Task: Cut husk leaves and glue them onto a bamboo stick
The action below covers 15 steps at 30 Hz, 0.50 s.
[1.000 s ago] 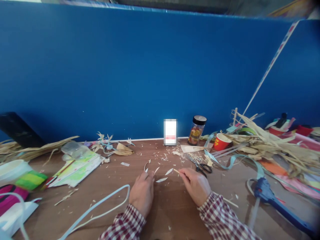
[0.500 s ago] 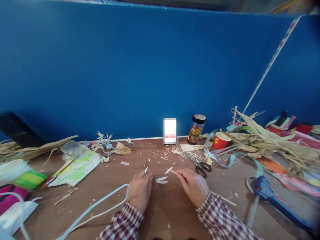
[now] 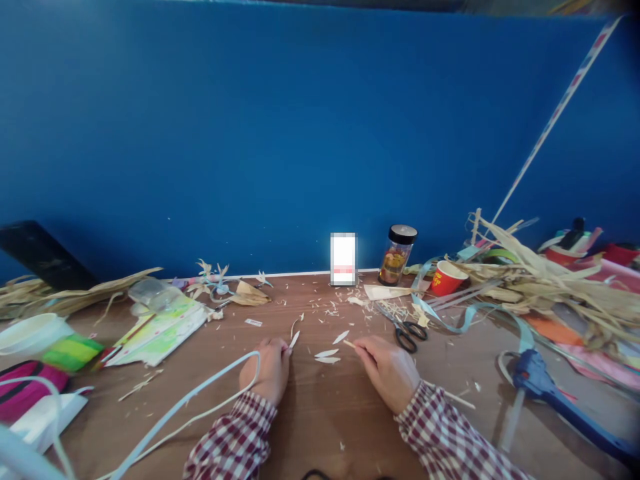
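My left hand [image 3: 266,371] is closed, its thumb and fingertips pinching the lower end of a pale leaf-shaped piece [image 3: 295,339]. To its right, several similar slips lie flat on the brown table: a leaf-shaped slip [image 3: 341,337] points toward my right hand and others rest just below it. My right hand [image 3: 387,370] is closed around a thin pale stick [image 3: 349,344]. The stick's tip pokes out beyond the fingertips, and a pale length shows behind the wrist. A small curled stem [image 3: 295,324] lies just beyond my left hand.
Black-handled scissors [image 3: 411,336] lie beyond my right hand, near a lidded jar [image 3: 397,255] and a red paper cup [image 3: 449,279]. A blue glue gun [image 3: 537,380] is at the right. Dried husks [image 3: 545,280] pile behind it. A white cable loop [image 3: 200,393] crosses near my left wrist.
My left hand has drawn a little to the left and turned, with the pale leaf-shaped piece now showing between its fingertips. My right hand keeps the stick in nearly the same place.
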Tool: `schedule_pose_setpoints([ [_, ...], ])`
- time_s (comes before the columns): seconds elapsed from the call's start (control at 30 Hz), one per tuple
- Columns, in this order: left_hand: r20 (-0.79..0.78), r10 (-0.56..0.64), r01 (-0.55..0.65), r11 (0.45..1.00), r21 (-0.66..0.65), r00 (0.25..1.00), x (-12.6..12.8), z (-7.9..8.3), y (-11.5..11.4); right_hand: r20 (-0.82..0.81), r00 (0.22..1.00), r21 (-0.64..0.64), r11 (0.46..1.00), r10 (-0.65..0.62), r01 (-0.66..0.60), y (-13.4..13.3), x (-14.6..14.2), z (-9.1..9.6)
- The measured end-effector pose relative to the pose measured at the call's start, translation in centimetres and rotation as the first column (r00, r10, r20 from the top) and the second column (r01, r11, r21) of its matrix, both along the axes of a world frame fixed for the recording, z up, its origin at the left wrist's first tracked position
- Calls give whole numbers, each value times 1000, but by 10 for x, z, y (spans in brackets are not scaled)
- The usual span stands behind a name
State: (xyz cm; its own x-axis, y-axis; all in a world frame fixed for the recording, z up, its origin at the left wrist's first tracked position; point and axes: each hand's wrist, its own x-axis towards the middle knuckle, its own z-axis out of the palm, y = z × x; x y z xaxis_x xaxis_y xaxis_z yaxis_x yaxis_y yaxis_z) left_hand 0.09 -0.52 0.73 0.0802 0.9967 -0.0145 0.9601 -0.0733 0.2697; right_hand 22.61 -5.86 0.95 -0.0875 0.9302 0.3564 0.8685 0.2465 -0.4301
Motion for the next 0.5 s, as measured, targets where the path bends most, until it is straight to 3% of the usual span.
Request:
schedule_pose_setpoints([
  [0.5, -3, 27, -26, 999, 45, 1000, 2, -5, 1, 24, 1000, -1, 1000, 17, -17, -3, -2, 1],
])
